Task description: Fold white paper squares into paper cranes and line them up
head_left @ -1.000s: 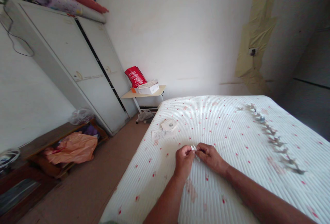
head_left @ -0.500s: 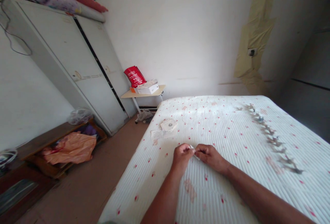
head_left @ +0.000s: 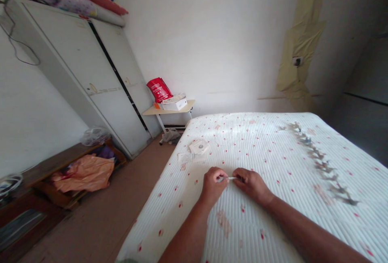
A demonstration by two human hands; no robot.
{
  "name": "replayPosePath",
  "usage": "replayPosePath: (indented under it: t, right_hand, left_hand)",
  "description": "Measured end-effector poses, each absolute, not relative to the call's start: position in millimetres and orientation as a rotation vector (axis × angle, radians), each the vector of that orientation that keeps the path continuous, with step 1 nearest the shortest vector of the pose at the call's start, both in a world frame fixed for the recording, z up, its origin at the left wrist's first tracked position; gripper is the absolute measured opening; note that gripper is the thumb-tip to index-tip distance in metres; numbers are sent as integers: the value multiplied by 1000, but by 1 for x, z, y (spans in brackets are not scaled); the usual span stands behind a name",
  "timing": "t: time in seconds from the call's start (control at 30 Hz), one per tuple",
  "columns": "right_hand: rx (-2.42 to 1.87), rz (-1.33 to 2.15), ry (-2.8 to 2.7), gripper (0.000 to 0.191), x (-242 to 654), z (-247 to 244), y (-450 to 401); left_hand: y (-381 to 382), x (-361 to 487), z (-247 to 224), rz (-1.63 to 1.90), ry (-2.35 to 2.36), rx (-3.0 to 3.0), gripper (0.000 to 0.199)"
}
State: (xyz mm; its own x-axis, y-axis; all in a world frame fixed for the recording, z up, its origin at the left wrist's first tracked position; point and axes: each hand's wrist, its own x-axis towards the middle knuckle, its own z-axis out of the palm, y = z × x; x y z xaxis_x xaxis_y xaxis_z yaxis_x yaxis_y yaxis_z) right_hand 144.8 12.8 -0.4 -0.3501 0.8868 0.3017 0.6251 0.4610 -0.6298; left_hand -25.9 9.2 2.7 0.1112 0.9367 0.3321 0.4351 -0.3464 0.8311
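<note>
Over the near part of the bed (head_left: 169,222), in the head view, here's the left hand (head_left: 213,183) facing the right hand (head_left: 251,183), a slim pale piece (head_left: 231,178) spanning the gap, each grip a narrow pinch on one end; the step looks like working it between fingertips, and the next move seems to call for light, even control; papers (head_left: 198,146) lie farther left, a blurred row of small objects (head_left: 326,166) right

Thin whitish strip (head_left: 231,178), narrow and too small to identify; roughly level, lying crosswise; bridges the short gap between left hand (head_left: 214,184) and right hand (head_left: 250,184); one end in left fingertips, other in right; ends partly hidden by fingers; midsection exposed, looks about straight.
</note>
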Motion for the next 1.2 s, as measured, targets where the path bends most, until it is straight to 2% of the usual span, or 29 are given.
replayPosePath:
  t: [0.23, 0.57, 0.8, 0.97, 1.1, 1.2]
  right_hand:
    - [-1228, 124, -2369, 22, 147, 2, 11]
    - [-1153, 197, -2432, 23, 154, 7, 2]
    - [-1140, 158, -2463, 22, 159, 3, -4]
    - [-1137, 200, -2446, 21, 158, 6, -6]
    - [-1172, 419, -2328, 24, 163, 1, 0]
    - [-1210, 618, -2029, 23, 170, -9, 15]
  left_hand:
    - [10, -30, 0, 1033, 1304, 2536, 15]
    - [2, -34, 3, 722, 1334, 2815, 16]
    - [-5, -33, 4, 808, 1336, 2680, 13]
    - [5, -24, 1, 865, 1559, 2342, 7]
    - [7, -20, 2, 798, 1753, 2185, 4]
    - [6, -18, 5, 780, 1805, 2145, 6]
